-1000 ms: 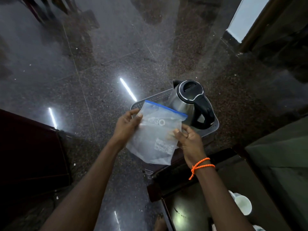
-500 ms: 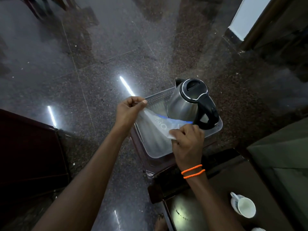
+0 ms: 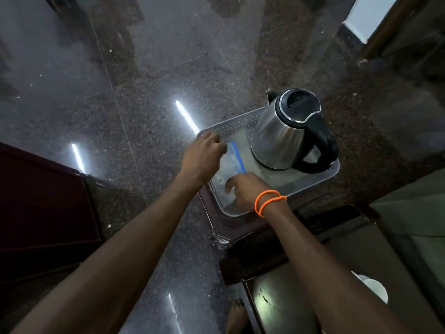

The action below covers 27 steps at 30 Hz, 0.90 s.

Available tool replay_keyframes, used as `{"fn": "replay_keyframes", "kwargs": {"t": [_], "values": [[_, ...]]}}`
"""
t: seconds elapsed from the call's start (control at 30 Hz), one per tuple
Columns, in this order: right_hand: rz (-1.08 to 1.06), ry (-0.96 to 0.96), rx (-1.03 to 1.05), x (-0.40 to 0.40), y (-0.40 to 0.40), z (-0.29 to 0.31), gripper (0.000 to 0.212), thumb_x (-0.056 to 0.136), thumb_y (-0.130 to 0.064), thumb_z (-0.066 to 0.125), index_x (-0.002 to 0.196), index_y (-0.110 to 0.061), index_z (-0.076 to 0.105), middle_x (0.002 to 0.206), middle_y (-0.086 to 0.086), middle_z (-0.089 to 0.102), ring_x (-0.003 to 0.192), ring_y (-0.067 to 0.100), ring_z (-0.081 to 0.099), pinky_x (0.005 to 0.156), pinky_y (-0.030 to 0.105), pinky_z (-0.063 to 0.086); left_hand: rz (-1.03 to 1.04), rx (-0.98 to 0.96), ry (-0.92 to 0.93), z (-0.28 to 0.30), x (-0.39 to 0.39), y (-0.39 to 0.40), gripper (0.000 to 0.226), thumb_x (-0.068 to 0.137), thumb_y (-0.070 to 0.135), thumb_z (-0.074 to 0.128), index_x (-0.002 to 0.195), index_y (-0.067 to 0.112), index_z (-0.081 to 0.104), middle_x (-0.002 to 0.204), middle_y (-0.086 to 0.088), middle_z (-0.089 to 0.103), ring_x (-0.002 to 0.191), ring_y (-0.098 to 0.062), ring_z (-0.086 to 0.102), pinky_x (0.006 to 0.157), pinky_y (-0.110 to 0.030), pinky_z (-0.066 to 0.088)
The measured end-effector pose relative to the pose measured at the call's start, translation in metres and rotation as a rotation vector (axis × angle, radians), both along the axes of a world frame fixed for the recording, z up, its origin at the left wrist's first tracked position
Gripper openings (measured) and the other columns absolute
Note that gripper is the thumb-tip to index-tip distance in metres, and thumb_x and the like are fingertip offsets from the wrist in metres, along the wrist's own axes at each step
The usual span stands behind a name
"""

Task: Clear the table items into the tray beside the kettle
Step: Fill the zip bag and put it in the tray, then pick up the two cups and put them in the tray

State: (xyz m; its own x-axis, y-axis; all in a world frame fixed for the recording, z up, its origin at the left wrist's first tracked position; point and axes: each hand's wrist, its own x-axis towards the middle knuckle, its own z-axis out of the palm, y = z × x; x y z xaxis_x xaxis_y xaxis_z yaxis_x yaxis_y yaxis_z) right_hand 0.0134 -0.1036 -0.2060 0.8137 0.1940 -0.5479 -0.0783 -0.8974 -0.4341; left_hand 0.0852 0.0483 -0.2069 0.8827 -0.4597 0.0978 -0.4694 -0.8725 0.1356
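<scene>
A clear zip bag (image 3: 230, 165) with a blue seal lay flat in the tray (image 3: 322, 182), just left of the steel kettle (image 3: 284, 131), as both hands worked over it. The left hand (image 3: 204, 153) was curled at the bag's far edge, its fingers hidden, so their hold could not be told. The right hand (image 3: 243, 189) pressed spread fingers on the near part. Smoothing it flat, clear of the kettle's base, would likely finish the placement, with a white cup (image 3: 372, 289) waiting on the near tabletop (image 3: 301, 304)

Tray's near half crowded, far right blocked

Kettle (image 3: 286, 136) fills the tray's (image 3: 334, 173) right end; my left hand (image 3: 203, 157) and right hand (image 3: 243, 191) cover the zip bag (image 3: 231, 162) lying beside it.
</scene>
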Motion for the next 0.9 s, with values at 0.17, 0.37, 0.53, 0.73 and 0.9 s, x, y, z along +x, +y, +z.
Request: {"fn": "replay_keyframes", "kwargs": {"t": [0.17,0.37,0.53,0.73,0.9], "values": [[-0.231,-0.224,0.070,-0.005,0.004,-0.006,0.042,0.079,-0.024,0.070,0.120,-0.024,0.060,0.109,0.015,0.063,0.100,0.040,0.062,0.080,0.042,0.054,-0.023,0.216,0.393,0.003,-0.005,-0.022,0.037,0.081,0.024,0.081,0.116,0.021,0.071,0.116,-0.009,0.064,0.109,-0.033,0.066,0.082,-0.040,0.054],[-0.193,-0.147,-0.124,-0.016,0.004,-0.031,0.087,0.083,-0.025,0.073,0.151,-0.031,0.020,0.123,0.018,0.050,0.102,0.044,0.064,0.082,0.046,0.054,-0.049,0.324,0.416,-0.007,-0.010,-0.028,0.073,0.078,0.019,0.083,0.141,0.021,0.046,0.134,-0.015,0.048,0.125,-0.036,0.054,0.097,-0.046,0.052],[-0.153,-0.085,-0.111,-0.006,-0.002,-0.029,0.091,0.082,-0.024,0.074,0.153,-0.031,0.017,0.123,0.019,0.050,0.110,0.044,0.061,0.088,0.048,0.053,0.005,0.359,0.442,-0.004,-0.012,-0.034,0.062,0.091,0.015,0.068,0.146,0.023,0.041,0.146,-0.014,0.042,0.134,-0.037,0.044,0.104,-0.048,0.051],[-0.254,-0.377,0.046,-0.041,-0.032,0.002,0.065,0.077,-0.030,0.072,0.136,-0.020,0.048,0.114,0.012,0.059,0.108,0.036,0.058,0.089,0.047,0.049,0.072,0.102,0.355,0.020,-0.044,-0.068,0.051,0.087,0.008,0.065,0.137,0.013,0.053,0.130,-0.015,0.053,0.124,-0.036,0.050,0.089,-0.051,0.054],[-0.518,-0.655,-0.089,-0.128,-0.092,0.005,0.042,0.075,-0.026,0.063,0.116,-0.019,0.061,0.102,0.005,0.059,0.094,0.031,0.055,0.074,0.044,0.044,-0.067,-0.278,0.147,0.028,-0.130,-0.146,0.026,0.087,0.020,0.062,0.112,0.019,0.065,0.107,-0.005,0.064,0.105,-0.030,0.058,0.071,-0.046,0.053]]}}
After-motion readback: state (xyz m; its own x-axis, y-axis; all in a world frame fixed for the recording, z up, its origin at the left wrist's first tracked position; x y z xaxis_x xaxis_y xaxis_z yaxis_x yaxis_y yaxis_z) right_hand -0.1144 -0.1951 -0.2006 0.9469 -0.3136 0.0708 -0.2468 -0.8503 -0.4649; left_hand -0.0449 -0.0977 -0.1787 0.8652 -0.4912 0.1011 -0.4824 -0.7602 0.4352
